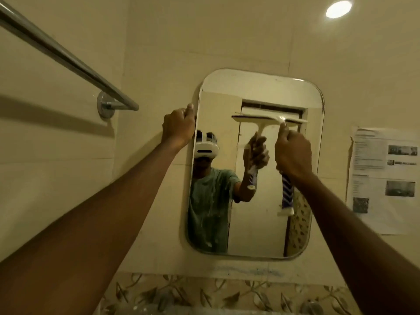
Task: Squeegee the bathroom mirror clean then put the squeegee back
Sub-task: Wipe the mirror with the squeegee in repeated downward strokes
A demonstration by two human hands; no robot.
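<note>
A rounded rectangular mirror (268, 223) hangs on the beige tiled wall. My right hand (293, 153) grips a squeegee (287, 194) by its purple-and-white handle. Its white blade lies flat against the upper part of the glass, level with the reflected door top. My left hand (178, 126) is closed around the mirror's left edge near the top. Wet streaks run down the lower left of the glass. The mirror reflects a person wearing a headset and both arms.
A chrome towel bar (68, 57) juts from the left wall at upper left. A printed paper sheet (384, 178) is stuck to the wall right of the mirror. A leaf-patterned tile border (204, 294) runs below. A ceiling light (338, 9) glows at top right.
</note>
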